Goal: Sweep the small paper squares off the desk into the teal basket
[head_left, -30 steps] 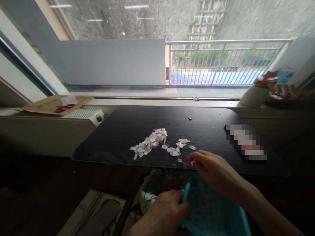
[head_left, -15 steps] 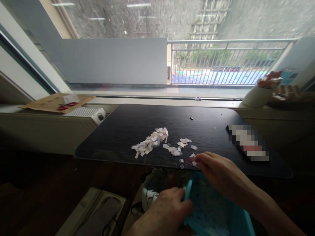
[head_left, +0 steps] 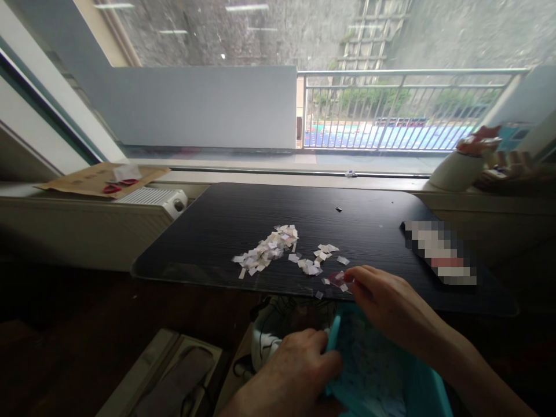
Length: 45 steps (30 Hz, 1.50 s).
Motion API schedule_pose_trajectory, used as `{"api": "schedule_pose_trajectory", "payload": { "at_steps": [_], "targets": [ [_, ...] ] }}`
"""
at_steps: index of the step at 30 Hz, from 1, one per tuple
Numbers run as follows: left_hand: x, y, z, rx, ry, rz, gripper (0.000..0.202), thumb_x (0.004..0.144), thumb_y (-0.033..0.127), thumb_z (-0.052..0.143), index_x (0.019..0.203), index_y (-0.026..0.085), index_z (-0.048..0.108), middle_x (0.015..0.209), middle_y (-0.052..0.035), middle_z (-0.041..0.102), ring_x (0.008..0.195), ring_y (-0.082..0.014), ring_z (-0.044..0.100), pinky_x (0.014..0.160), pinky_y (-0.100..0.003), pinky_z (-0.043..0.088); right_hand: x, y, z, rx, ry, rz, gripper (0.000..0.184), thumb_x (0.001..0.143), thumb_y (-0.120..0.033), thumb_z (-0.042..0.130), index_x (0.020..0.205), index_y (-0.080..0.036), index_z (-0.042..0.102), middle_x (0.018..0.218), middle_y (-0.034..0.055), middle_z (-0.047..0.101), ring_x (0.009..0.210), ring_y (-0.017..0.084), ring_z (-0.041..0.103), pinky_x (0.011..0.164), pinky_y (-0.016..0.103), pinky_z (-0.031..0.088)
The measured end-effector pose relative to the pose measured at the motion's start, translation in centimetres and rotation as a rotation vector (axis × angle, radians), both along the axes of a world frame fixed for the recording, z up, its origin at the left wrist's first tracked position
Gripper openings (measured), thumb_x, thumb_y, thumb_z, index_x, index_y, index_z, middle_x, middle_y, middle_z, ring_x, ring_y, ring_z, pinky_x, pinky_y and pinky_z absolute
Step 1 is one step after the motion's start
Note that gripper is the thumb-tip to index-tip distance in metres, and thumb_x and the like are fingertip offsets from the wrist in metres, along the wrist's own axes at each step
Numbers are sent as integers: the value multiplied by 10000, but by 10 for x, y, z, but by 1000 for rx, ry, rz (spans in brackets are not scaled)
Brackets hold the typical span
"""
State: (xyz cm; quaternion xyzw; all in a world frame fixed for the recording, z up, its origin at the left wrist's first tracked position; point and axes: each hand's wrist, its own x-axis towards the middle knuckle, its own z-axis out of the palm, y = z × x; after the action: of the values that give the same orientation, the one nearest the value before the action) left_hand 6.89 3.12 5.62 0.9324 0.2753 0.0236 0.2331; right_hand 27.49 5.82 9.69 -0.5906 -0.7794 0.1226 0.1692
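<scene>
A heap of small paper scraps (head_left: 269,249) lies on the black table (head_left: 243,214), with a smaller scatter (head_left: 315,260) to its right. My left hand (head_left: 295,373) is closed on the left rim of a teal tray (head_left: 377,370) held below the table's front edge. My right hand (head_left: 386,304) rests at the table's near edge with its fingers bent over a small reddish clear piece (head_left: 336,279) and a few scraps; whether it grips them is unclear.
A pixelated flat object (head_left: 441,252) lies at the table's right. A white pot (head_left: 454,171) stands on the sill at the right. A brown envelope with red scissors (head_left: 102,180) sits on the radiator ledge at the left. Cables and a white object (head_left: 269,333) lie beneath the table.
My right hand has dragged the reddish piece and a few scraps toward the table's near edge above the tray. The view has shifted slightly.
</scene>
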Motion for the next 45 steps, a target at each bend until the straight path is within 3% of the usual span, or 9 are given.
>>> {"api": "schedule_pose_trajectory", "payload": {
  "at_steps": [9,18,29,45],
  "targets": [
    [2,2,0,-15,2,-5,313,706,367,784,848,215,551,933,7,558,843,-198,557,695,-250,428,2,1,2,-13,-38,-49,245,874,-168,394,949,-192,625,859,54,665,760,184,618,676,284,425],
    [2,1,0,-33,21,-16,326,713,388,781,871,216,554,944,-9,560,856,-212,559,699,-264,434,-3,2,3,3,13,-2,258,850,-139,409,958,-203,635,860,48,673,777,174,619,689,264,424],
    [3,0,-1,-9,10,-14,295,741,380,754,834,214,529,922,3,552,833,-197,551,674,-248,426,11,-2,5,-26,-61,-107,210,882,-202,412,933,-207,616,839,40,677,751,188,638,660,276,422],
    [3,1,0,-61,33,-6,287,727,372,761,855,218,555,918,4,540,841,-206,541,673,-255,428,14,-1,12,-32,-170,-88,189,842,-155,409,810,-205,589,741,30,664,704,185,629,613,268,374]
  ]
}}
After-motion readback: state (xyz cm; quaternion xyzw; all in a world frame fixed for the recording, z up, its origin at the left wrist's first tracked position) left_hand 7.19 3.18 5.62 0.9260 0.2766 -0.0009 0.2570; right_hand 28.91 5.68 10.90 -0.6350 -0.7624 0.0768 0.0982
